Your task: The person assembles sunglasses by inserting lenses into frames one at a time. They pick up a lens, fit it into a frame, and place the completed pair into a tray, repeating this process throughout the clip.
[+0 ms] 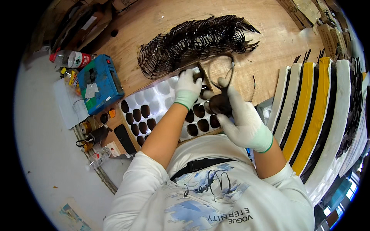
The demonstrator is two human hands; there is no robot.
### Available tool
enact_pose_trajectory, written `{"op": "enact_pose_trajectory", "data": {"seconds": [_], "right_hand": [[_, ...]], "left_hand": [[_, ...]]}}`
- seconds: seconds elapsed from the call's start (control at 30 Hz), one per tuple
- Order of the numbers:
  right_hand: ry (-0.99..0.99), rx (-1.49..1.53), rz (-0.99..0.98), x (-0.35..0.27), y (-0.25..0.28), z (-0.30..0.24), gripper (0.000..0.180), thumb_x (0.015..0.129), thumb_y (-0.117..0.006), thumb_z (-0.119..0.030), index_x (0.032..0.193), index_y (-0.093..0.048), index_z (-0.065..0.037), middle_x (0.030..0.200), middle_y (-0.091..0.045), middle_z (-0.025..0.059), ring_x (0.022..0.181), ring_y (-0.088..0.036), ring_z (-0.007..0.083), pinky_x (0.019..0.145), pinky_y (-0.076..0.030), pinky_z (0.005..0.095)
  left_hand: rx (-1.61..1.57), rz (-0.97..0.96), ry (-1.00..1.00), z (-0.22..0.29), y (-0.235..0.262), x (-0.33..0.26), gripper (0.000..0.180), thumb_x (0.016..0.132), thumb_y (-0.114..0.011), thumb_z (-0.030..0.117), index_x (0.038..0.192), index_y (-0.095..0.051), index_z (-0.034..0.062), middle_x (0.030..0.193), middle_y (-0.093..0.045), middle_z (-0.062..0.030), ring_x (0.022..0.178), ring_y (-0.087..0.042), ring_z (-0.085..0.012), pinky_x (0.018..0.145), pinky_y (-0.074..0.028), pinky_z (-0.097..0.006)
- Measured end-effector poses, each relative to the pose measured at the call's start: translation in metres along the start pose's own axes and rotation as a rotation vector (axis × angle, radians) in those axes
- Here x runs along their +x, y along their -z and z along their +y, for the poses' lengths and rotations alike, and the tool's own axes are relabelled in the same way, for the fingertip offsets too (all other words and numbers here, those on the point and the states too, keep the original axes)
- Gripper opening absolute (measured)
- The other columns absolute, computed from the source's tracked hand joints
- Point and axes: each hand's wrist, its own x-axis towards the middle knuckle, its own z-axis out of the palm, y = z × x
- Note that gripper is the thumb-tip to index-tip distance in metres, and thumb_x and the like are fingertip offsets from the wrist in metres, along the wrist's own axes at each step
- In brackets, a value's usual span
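Note:
Both my hands wear white knit gloves with green cuffs. My right hand [246, 123] is closed around a pair of dark sunglasses [220, 104], whose temples stick up past the fingers toward the far side. My left hand [188, 87] reaches over a white lens tray [148, 94], its fingers bent together at the far edge. Whatever lies under those fingertips is hidden. Dark brown lenses sit in the tray's round pockets, some by the left end [145, 111] and others near the sunglasses [203, 125]. Several pockets between them hold no dark lens.
A long pile of dark glasses frames [192, 42] lies across the wooden table [277, 46]. To the left stand a blue box device [101, 82], a bottle [71, 59] and a black phone [124, 138]. White and yellow padded strips [314, 115] with dark frames between them line the right.

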Motion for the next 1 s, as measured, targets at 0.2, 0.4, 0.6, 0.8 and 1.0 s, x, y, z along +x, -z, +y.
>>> {"op": "enact_pose_trajectory", "data": {"seconds": [0.2, 0.4, 0.6, 0.8, 1.0], "right_hand": [[-0.161, 0.300, 0.156, -0.042, -0.037, 0.002, 0.051, 0.085, -0.048, 0.004, 0.135, -0.038, 0.005, 0.083, -0.065, 0.0073, 0.078, -0.062, 0.0151, 0.077, -0.054, 0.0326], [-0.167, 0.306, -0.145, -0.059, -0.134, -0.033, 0.043, 0.091, -0.060, -0.005, 0.131, -0.045, 0.005, 0.096, -0.071, 0.0170, 0.087, -0.072, 0.0201, 0.079, -0.056, 0.0333], [-0.213, 0.307, -0.394, -0.065, -0.189, -0.079, 0.019, 0.099, -0.058, -0.013, 0.098, -0.066, 0.003, 0.086, -0.073, 0.0128, 0.079, -0.070, 0.0185, 0.073, -0.054, 0.0331], [-0.190, 0.388, -0.431, -0.080, -0.226, -0.087, 0.020, 0.103, -0.051, -0.013, 0.108, -0.061, 0.004, 0.088, -0.068, 0.0093, 0.083, -0.063, 0.0175, 0.080, -0.051, 0.0319], [-0.183, 0.404, -0.391, -0.092, -0.242, -0.092, 0.025, 0.105, -0.045, -0.016, 0.102, -0.059, 0.004, 0.083, -0.064, 0.0082, 0.077, -0.060, 0.0162, 0.076, -0.050, 0.0313]], "left_hand": [[-0.743, -0.175, 0.067, -0.012, 0.096, -0.099, 0.028, 0.090, -0.072, 0.021, 0.106, -0.064, -0.0013, 0.091, -0.067, -0.0065, 0.079, -0.064, -0.0149, 0.075, -0.053, -0.030], [-1.291, -0.389, 0.213, -0.048, 0.184, -0.201, 0.024, 0.094, -0.069, 0.010, 0.112, -0.058, -0.0005, 0.094, -0.064, -0.0075, 0.077, -0.060, -0.0105, 0.069, -0.052, -0.027], [-1.903, -0.540, 0.197, -0.104, 0.224, -0.251, 0.025, 0.097, -0.067, 0.013, 0.119, -0.062, 0.0029, 0.096, -0.070, -0.0078, 0.072, -0.065, -0.0071, 0.062, -0.054, -0.021], [-1.748, -0.447, 0.220, -0.134, 0.242, -0.284, 0.025, 0.096, -0.069, 0.015, 0.116, -0.063, 0.0013, 0.096, -0.070, -0.0060, 0.074, -0.064, -0.0075, 0.067, -0.054, -0.020], [-1.702, -0.474, 0.203, -0.143, 0.255, -0.299, 0.021, 0.094, -0.071, 0.015, 0.109, -0.062, 0.0023, 0.091, -0.067, -0.0030, 0.077, -0.064, -0.0094, 0.071, -0.054, -0.023]]}}
